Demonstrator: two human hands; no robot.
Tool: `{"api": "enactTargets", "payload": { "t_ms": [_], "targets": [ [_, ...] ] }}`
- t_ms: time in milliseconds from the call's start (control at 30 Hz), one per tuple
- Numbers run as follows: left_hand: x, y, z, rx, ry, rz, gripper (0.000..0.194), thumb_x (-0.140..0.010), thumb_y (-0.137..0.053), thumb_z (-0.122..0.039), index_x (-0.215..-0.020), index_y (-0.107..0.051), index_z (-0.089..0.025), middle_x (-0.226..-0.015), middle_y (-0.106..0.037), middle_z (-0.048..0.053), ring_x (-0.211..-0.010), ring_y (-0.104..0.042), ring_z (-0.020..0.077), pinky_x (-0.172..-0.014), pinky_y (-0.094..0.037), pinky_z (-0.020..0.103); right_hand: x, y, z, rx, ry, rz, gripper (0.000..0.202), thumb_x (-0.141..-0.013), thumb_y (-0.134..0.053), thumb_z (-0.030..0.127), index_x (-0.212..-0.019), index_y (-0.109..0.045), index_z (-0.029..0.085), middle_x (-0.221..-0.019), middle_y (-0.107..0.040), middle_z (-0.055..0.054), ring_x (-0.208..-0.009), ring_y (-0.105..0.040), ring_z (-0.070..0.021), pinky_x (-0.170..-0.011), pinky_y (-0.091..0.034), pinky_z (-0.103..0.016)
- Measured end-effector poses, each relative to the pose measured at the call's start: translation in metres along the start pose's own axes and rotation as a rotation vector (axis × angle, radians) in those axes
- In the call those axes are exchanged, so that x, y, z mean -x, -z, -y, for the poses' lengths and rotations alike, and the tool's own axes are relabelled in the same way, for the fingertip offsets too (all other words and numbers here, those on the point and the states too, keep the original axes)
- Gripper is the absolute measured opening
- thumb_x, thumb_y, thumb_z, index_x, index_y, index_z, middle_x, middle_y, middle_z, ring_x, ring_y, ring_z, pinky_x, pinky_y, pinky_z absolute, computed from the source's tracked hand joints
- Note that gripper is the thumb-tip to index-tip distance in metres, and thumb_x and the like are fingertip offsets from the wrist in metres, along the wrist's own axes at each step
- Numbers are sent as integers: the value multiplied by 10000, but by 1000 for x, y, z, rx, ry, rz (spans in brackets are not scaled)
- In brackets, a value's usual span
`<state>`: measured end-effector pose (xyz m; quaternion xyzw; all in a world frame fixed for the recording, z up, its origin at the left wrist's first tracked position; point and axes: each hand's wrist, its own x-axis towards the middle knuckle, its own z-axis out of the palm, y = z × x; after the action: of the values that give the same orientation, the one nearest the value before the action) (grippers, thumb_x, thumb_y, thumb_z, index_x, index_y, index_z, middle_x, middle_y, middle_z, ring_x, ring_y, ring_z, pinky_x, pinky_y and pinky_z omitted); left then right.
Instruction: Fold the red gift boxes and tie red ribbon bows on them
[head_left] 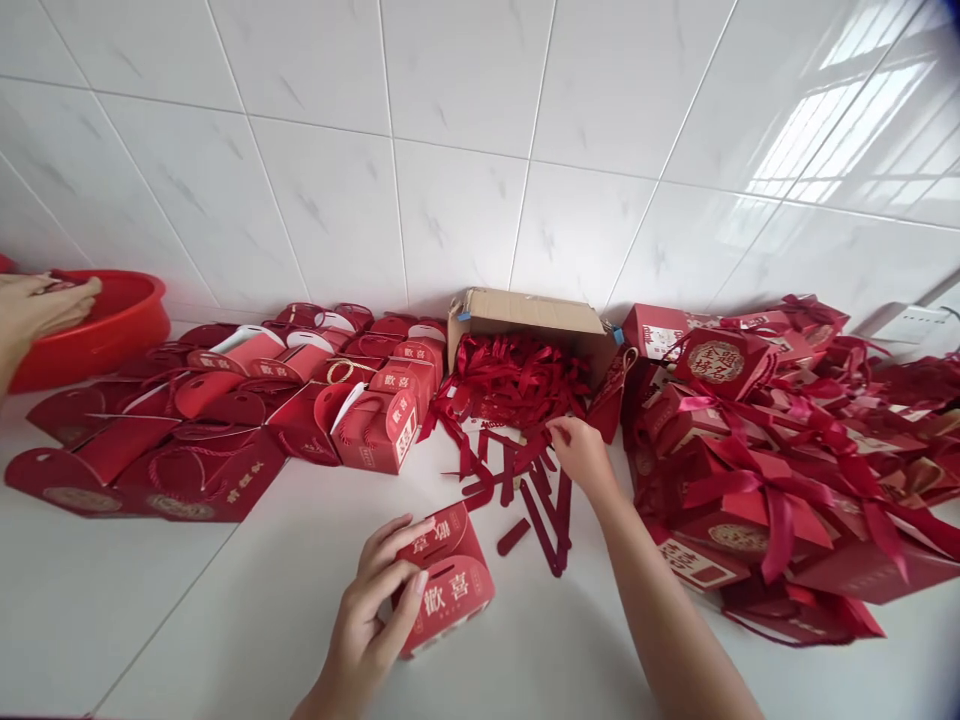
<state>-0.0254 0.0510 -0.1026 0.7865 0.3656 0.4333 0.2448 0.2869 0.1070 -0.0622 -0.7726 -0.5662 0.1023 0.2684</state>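
A red gift box (455,588) with pale printed characters stands on the white counter, its slotted top flaps folded over. My left hand (377,595) grips it from the left, fingers on top and thumb on the near side. Farther back, my right hand (583,452) pinches at a dark red ribbon (534,443), at the front of the ribbon heap (517,385). That heap spills out of an open cardboard box (534,306). Several flat, dark red strips (540,520) lie loose between my two hands.
Unribboned red boxes (382,425) stand in rows at the left. Boxes tied with bows (757,490) are piled at the right. Another person's hand (45,305) is over a red basin (142,315) at far left. A tiled wall (465,200) closes the back.
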Motion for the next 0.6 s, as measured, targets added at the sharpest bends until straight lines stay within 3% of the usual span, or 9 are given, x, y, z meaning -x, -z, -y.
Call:
{"api": "enactTargets", "payload": {
  "t_ms": [100, 233, 400, 500, 600],
  "targets": [
    [0, 0, 1, 11, 40, 4, 251, -931, -495, -217, -731, -646, -225, -1292, -645, 77, -1273, -522, 260, -991, -523, 373, -32, -14, -17, 41, -134, 50, 196, -960, -543, 229, -1103, -645, 141, -1070, -675, -84, -988, -649, -205, -878, -531, -375],
    [3, 2, 3, 22, 91, 18, 278, -924, -507, -255, -677, -630, -225, -1293, -648, 79, -1271, -526, 281, -985, -525, 405, -47, -27, -32, 53, -207, 140, 270, -946, -600, 332, -1149, -610, 154, -1153, -632, -77, -996, -639, -200, -860, -549, -401],
    [-2, -2, 6, 24, 112, 6, 286, -924, -503, -264, -668, -626, -227, -1286, -648, 81, -1292, -506, 295, -1012, -498, 454, -45, -25, -33, -24, -71, 199, 190, -936, -595, 230, -1102, -659, 166, -1052, -680, -58, -936, -653, -171, -868, -535, -352],
    [-6, -6, 6, 35, 134, 11, 298, -932, -492, -266, -666, -623, -227, -1289, -642, 78, -1302, -494, 295, -1025, -485, 462, -42, -28, -29, -85, 56, 237, 283, -837, -620, 82, -1047, -737, 231, -929, -719, -18, -855, -662, -149, -838, -514, -256],
    [-9, -10, 6, 66, 153, 5, 315, -943, -475, -274, -665, -614, -221, -1300, -631, 81, -1300, -491, 291, -1033, -477, 465, -41, -37, -26, -108, 104, 216, 260, -716, -711, 47, -878, -788, 235, -868, -723, -14, -856, -662, -177, -832, -504, -253]
  ]
}}
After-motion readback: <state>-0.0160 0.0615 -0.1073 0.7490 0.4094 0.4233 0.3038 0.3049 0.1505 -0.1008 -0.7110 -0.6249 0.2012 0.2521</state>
